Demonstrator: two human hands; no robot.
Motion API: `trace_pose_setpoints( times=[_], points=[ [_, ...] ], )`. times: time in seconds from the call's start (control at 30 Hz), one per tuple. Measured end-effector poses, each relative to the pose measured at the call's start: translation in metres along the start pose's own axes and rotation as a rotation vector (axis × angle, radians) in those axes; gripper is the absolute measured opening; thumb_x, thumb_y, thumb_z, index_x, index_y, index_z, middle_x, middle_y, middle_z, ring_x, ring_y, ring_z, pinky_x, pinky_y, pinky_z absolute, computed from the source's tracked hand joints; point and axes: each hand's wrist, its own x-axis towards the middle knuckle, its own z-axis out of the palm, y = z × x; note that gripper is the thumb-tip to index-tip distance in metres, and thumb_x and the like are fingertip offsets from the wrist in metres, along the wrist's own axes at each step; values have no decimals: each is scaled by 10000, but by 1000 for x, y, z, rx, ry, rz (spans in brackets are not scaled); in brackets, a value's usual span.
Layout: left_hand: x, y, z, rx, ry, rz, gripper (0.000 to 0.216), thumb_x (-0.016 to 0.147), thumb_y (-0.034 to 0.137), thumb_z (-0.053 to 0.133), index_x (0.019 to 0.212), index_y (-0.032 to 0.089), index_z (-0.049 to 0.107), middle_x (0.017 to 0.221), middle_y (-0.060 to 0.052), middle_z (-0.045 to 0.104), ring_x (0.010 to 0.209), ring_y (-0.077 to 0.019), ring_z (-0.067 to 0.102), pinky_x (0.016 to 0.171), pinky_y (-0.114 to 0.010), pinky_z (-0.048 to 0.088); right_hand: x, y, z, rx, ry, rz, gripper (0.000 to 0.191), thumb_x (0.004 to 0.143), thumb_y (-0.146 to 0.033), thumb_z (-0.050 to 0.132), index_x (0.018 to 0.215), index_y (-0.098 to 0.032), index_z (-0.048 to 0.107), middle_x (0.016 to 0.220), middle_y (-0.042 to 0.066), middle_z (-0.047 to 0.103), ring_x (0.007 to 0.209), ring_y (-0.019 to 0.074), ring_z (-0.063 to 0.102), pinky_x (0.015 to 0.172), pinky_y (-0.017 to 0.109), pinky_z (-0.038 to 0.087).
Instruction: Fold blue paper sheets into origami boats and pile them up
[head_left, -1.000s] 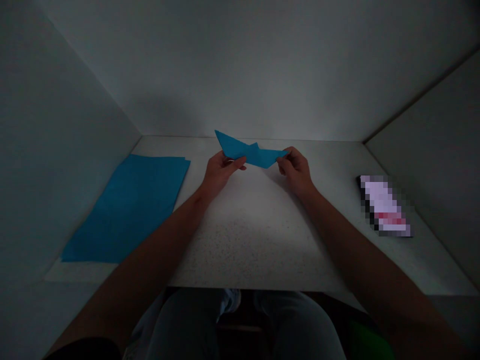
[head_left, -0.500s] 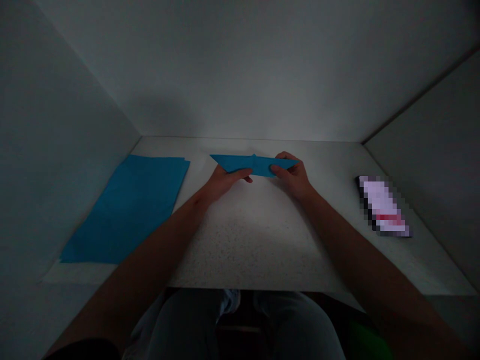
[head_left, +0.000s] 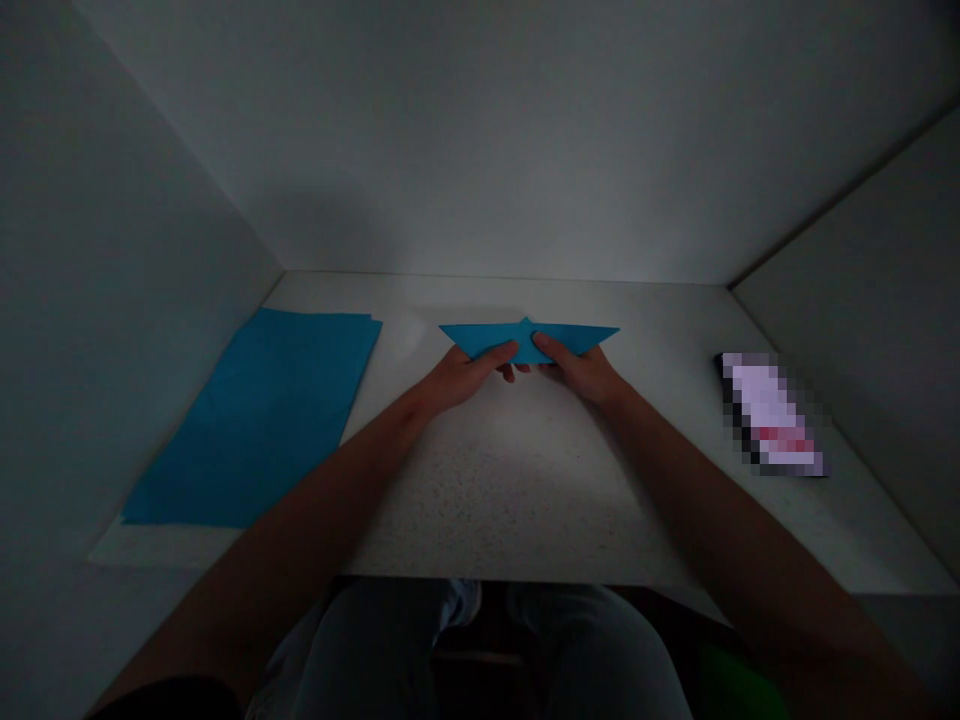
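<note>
While the folded blue paper boat [head_left: 529,339] is pinched flat by the left hand [head_left: 469,374] and right hand [head_left: 581,370], folding looks largely done. Unfolded blue sheets [head_left: 262,410] lie at nine o'clock on the desk [head_left: 510,480].

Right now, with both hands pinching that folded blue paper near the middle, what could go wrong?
The folded blue paper is thin; the left hand and right hand pinch close together, so pulling apart might tear its centre. The light is dim, so creases could end up misaligned. Its long pointed tips hang unsupported and may bend.

Folded blue paper [head_left: 529,340] lowered flat onto table [head_left: 510,470], shifted right; both thumbs now meet mid-fold.
</note>
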Motion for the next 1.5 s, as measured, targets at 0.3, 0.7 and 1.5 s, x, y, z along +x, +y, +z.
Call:
trace_pose_setpoints(
  times=[0.3,0.7,1.5],
  points=[
    [1,2,-5,38,53,12,539,997,732,695,831,225,773,928,-115,858,811,-238,778,860,-405,675,4,5,2,55,92,84,807,751,-1032,749,648,-241,624,595,28,641,549,165,564,523,310,429],
    [-8,13,1,89,187,131,719,1063,831,561,770,199,741,730,-95,783,643,-187,695,661,-338,601,0,-2,3,10,222,-17,824,849,-1052,618,623,-260,594,570,32,610,573,194,581,589,360,509],
    [-7,10,1,69,334,148,752,1024,879,567,701,207,663,648,-85,753,570,-171,694,569,-295,576,-6,-21,6,-98,210,-40,805,933,-988,533,606,-256,600,567,34,601,586,180,582,604,323,514]
  ],
)
